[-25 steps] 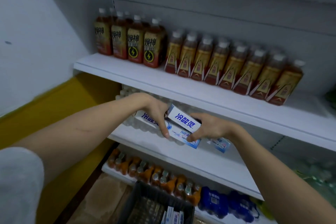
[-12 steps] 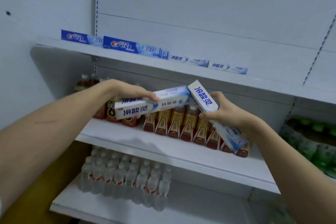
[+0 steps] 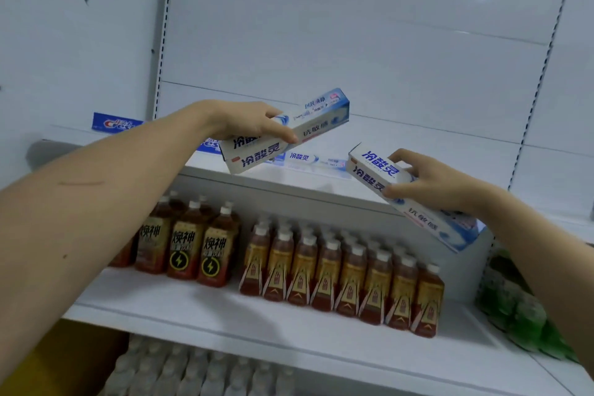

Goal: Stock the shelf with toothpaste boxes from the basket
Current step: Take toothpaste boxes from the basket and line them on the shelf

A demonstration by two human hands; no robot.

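White metal shelf (image 3: pixel 321 185) behind, left hand (image 3: pixel 247 120) grips one long glossy white-blue carton (image 3: pixel 286 132), right hand (image 3: pixel 430 182) pinches another box (image 3: pixel 408 196), tilted

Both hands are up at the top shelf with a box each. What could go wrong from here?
1. The left hand holds its toothpaste box near one end, so the long free end may tip or swing into the boxes already lying on the top shelf and shove them back.
2. The right hand pinches its tilted box by finger and thumb; it might slip and fall onto the bottles below.
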